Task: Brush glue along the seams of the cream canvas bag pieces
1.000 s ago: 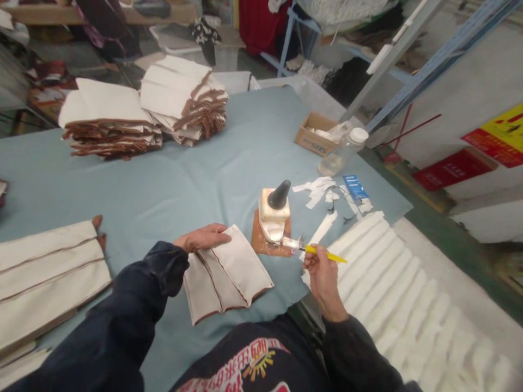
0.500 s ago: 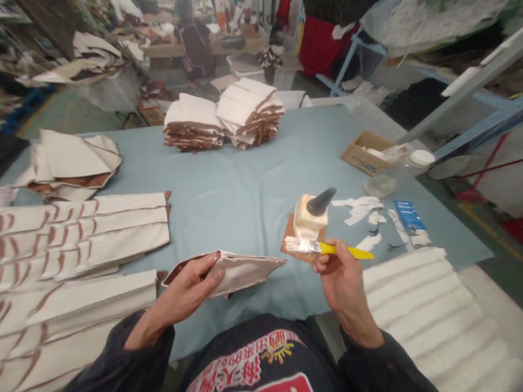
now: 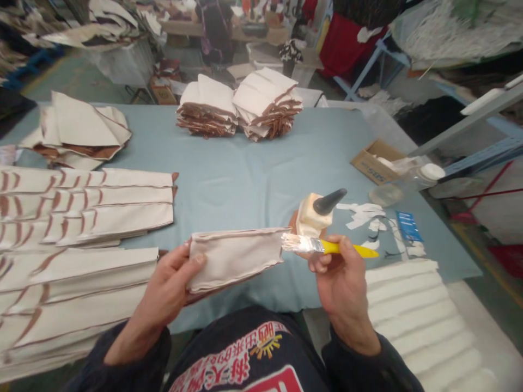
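Observation:
My left hand grips the left end of a cream sewn fabric piece with brown lining, thumb on its upper face. The piece is held out level above the table. My right hand is closed round the yellow handle of a paintbrush. White stuff coats its bristles, which are right at the fabric piece's right end; whether they touch, I cannot tell. Just behind the brush stands a cream squarish bottle with a black conical nozzle, on a brown pad mostly hidden by brush and bottle.
Rows of cream pieces with brown edges lie at the left. Two stacks sit at the back. To the right are a cardboard box, a clear jar, white scraps, a blue packet and white padded strips.
My left hand has turned the fabric piece, so its broad face shows and its right end meets the brush area. The brush has stayed nearly in place. The view has shifted slightly.

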Demonstrator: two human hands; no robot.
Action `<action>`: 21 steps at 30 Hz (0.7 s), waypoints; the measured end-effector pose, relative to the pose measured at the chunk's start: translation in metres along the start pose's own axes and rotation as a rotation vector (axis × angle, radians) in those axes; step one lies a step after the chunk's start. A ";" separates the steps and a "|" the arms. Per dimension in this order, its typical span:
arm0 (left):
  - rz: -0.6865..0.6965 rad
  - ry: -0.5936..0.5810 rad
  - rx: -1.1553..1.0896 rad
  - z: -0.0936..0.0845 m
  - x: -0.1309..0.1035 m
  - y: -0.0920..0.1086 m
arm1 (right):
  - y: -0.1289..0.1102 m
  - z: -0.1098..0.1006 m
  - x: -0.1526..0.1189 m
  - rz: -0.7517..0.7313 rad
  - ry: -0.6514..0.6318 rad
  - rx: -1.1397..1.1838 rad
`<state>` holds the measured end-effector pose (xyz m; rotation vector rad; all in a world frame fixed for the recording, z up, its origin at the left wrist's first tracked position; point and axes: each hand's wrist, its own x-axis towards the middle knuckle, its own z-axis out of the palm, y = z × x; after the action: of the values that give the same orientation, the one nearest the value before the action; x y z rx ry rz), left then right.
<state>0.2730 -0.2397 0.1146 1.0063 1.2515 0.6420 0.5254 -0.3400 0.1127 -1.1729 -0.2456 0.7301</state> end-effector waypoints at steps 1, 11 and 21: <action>-0.056 0.062 -0.098 -0.001 0.007 0.004 | 0.001 -0.002 0.002 -0.001 0.016 0.006; -0.181 0.252 -0.406 0.001 0.014 0.028 | 0.048 -0.016 0.018 -0.262 0.118 -0.228; -0.079 0.341 -0.529 -0.002 -0.012 0.001 | 0.089 0.058 0.051 -0.429 -0.131 -0.475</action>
<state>0.2685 -0.2491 0.1209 0.4161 1.3074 1.0458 0.4976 -0.2475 0.0454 -1.4560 -0.7876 0.3742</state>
